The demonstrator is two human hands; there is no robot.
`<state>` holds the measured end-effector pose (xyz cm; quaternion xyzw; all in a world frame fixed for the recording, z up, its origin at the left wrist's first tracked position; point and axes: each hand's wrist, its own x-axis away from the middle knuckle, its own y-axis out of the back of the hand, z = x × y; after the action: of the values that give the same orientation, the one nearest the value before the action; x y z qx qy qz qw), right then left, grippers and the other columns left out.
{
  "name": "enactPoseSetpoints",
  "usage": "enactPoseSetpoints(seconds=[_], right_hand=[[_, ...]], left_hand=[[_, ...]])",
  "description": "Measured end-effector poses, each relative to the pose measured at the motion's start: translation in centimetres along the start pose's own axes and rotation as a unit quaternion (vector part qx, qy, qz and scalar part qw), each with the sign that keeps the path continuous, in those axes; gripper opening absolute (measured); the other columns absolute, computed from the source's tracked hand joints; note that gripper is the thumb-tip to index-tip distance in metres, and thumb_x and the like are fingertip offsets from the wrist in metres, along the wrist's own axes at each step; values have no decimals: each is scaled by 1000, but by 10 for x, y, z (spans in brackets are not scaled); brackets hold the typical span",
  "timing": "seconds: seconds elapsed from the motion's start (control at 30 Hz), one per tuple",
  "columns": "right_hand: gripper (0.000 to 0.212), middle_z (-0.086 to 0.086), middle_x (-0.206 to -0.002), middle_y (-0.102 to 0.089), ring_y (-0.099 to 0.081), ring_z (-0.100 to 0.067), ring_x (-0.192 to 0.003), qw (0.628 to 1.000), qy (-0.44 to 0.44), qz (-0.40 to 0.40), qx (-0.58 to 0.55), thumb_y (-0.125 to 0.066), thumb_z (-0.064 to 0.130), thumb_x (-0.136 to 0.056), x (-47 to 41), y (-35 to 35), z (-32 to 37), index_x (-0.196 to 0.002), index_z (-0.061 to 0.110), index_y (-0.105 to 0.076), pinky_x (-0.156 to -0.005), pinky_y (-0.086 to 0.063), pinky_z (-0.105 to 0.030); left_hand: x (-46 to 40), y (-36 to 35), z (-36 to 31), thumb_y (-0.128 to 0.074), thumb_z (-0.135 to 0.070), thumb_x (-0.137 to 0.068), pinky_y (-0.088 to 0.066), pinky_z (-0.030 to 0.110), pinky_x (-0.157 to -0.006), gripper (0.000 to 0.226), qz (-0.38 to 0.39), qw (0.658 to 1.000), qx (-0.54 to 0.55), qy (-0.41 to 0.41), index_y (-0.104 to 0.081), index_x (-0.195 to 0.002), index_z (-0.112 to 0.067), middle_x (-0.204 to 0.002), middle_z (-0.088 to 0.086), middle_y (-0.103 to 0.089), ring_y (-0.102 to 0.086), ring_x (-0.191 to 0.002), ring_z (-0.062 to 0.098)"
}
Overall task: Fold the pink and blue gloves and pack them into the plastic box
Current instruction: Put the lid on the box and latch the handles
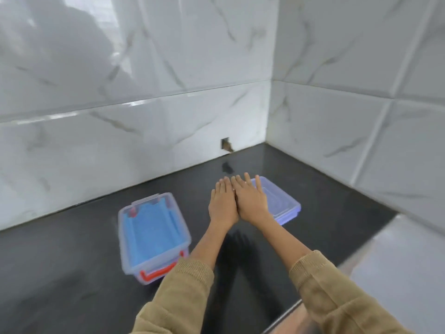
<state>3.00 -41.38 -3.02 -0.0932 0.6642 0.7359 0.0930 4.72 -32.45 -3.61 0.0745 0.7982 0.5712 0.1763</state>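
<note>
While both your palms hover flat and side by side over the dark counter point(72, 273), you grip nothing: your left hand point(222, 206) and your right hand point(251, 201) have their fingers stretched out and empty, their inner edges touching. Look left and you've got the plastic box point(154, 233), a clear, thin-walled rectangle with rounded corners and an orange-red latch point(156, 273) on its near end. Blue glove point(150, 235) fabric, soft and rumpled, fills the box from end to end, lying along its long axis, which runs from the near edge away toward the back wall, tipped slightly left. No pink can be made out beneath it. Under your right hand sits the clear lid point(281, 203), a shallow, ridged tray shape, flat on the counter, its long axis angling from far left to near right; your fingertips overlap its far left corner. Glossy white marble-veined tiles point(168, 128) close the corner behind, and a small dark notch point(226, 144) sits low in the wall beyond your fingers. Ribbed tan sleeves point(192, 283) cover both forearms.
</note>
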Motion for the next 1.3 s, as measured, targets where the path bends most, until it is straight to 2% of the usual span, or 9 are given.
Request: enactPoseSetpoints(seconds=[0.23, 0.47, 0.6, 0.73, 0.87, 0.93, 1.03, 1.13, 1.3], right_hand=[[50, -4, -156, -25, -11, -25, -147, 973, -198, 93, -68, -21, 27, -102, 25, -31, -107, -149, 10, -17, -120, -8, -41], [52, -6, -157, -22, -10, -27, -147, 940, -273, 129, -160, -21, 29, -103, 24, -51, -137, -150, 8, -16, -119, -7, -44], [48, -5, -155, -27, -15, -27, -146, 933, -286, 101, -192, -24, 27, -102, 18, -62, -133, -148, 10, -23, -118, -9, -45], [42, -8, -142, -45, -40, -29, -132, 912, -330, 24, -244, -29, 19, -101, 20, -70, -126, -142, 13, -35, -108, -36, -42], [41, -2, -140, -51, -49, -22, -127, 907, -331, -42, -258, -31, 17, -101, 37, -76, -123, -140, 16, -41, -102, -44, -37], [40, -3, -139, -53, -52, -22, -125, 901, -325, -57, -281, -34, 18, -101, 39, -76, -121, -139, 16, -44, -101, -45, -36], [37, -5, -133, -59, -57, -22, -120, 890, -301, -77, -333, -40, 17, -99, 40, -73, -119, -134, 13, -52, -101, -46, -35], [36, -6, -131, -61, -57, -19, -119, 847, -309, -96, -423, -48, 17, -96, 42, -70, -108, -130, 10, -55, -103, -44, -31], [39, -7, -130, -61, -56, -19, -120, 775, -296, -128, -544, -56, 15, -91, 28, -57, -42, -129, 5, -56, -100, -41, -24]], left_hand=[[-5, -80, -52, -24, -38, -102, -5, 37, -121, 68, 129, 978, 128, 106, 4, -149, 3, -160, 15, 2, 1, -149, 25], [-4, -102, -58, -23, -36, -102, 0, 39, -120, 68, 98, 976, 106, 163, 7, -149, 3, -160, 17, 4, 2, -148, 28], [-9, -104, -57, -23, -32, -102, 0, 38, -120, 64, 98, 977, 96, 166, 6, -149, 1, -160, 14, 2, 1, -149, 26], [-9, -107, -46, -24, -33, -102, 0, 34, -120, 65, 107, 978, 113, 140, 7, -149, 1, -160, 14, 4, 3, -149, 25], [-6, -106, -39, -27, -30, -102, -3, 34, -120, 65, 123, 969, 164, 138, 8, -150, -4, -161, 9, 6, 5, -149, 23], [-6, -100, -38, -30, -25, -101, -9, 39, -121, 65, 117, 951, 237, 159, 8, -151, -8, -161, 7, 4, 2, -149, 25], [-7, -86, -35, -33, -14, -101, -17, 44, -120, 66, 82, 888, 413, 187, 9, -152, -17, -161, 1, -3, -9, -148, 22], [-2, -65, -34, -30, -14, -103, -16, 39, -121, 62, 43, 861, 466, 200, 7, -152, -20, -161, -2, -1, -11, -148, 18], [-2, -1, -9, -30, -15, -102, -31, 45, -115, 54, -61, 868, 456, 185, -9, -152, -20, -157, 4, -22, -29, -142, 21]])
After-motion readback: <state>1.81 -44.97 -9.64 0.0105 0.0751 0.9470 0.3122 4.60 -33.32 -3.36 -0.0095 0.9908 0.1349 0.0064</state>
